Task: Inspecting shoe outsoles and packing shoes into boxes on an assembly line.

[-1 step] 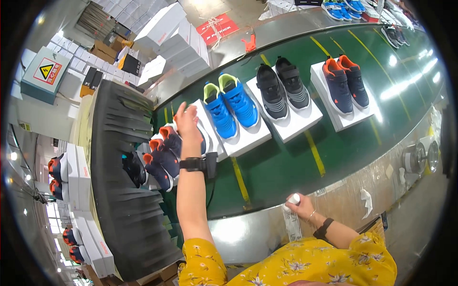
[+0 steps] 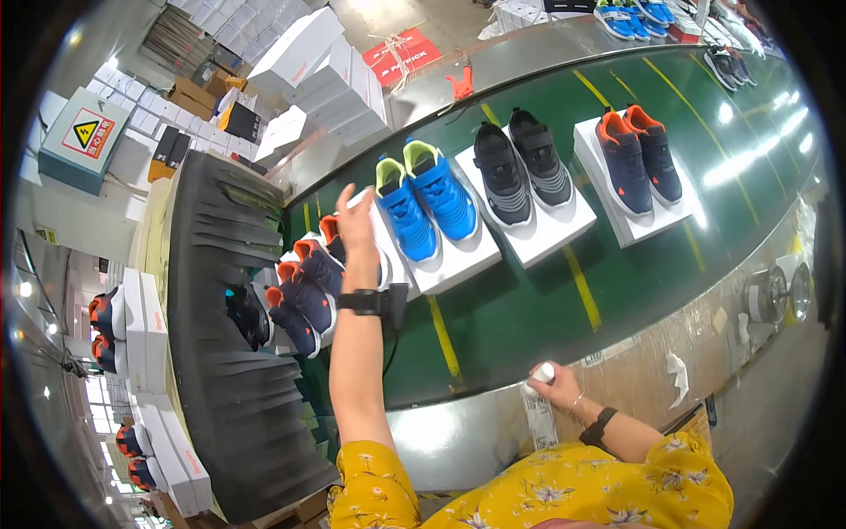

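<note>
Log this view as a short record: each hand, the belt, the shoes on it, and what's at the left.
Left hand: open, beside the blue shoes; contact unclear
Right hand: holding a small white object
Belt: green, yellow stripes
Right of blue pair: black shoes, then orange-lined navy shoes
Under these pairs: white boxes
Left: dark strip curtain

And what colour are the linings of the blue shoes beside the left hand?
Yellow-green linings in the blue shoes; the head view shows them best.
</note>
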### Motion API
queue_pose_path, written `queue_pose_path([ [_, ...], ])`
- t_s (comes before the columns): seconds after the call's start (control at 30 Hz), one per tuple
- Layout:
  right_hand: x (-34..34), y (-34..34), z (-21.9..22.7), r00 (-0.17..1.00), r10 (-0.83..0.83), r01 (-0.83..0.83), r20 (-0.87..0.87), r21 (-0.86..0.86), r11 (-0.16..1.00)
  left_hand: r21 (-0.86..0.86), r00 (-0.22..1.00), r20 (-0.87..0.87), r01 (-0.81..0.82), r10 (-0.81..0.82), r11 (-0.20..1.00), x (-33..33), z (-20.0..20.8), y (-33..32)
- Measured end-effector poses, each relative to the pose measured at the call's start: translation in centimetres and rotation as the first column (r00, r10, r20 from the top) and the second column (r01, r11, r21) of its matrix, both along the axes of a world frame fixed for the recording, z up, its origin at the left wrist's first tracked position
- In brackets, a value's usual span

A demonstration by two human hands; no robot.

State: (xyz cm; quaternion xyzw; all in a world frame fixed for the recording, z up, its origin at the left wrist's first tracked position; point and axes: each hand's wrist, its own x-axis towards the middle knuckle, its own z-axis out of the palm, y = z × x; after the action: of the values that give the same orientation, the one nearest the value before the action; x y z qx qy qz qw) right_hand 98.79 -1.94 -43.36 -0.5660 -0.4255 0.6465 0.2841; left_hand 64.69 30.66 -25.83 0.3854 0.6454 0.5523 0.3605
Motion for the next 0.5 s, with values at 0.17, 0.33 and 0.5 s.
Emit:
queue_pose_path([
  [0.17, 0.0, 0.2, 0.4, 0.998, 0.007, -0.006, 0.062, -0.005, 1.000, -0.340, 0.531, -0.804, -0.039, -0.269, 0.940, 8.0, -0.8, 4.0],
  [0.33, 0.4, 0.0, 0.9, 0.997, 0.007, -0.009, 0.081, 0.018, 1.000, -0.491, 0.442, -0.813, -0.173, -0.378, 0.854, 9.6, -1.6, 6.3],
  [0.5, 0.6, 0.4, 2.1, 0.993, 0.055, -0.057, 0.101, 0.015, 0.998, -0.286, 0.454, -0.857, -0.021, -0.246, 0.958, 6.6, -1.0, 2.3],
])
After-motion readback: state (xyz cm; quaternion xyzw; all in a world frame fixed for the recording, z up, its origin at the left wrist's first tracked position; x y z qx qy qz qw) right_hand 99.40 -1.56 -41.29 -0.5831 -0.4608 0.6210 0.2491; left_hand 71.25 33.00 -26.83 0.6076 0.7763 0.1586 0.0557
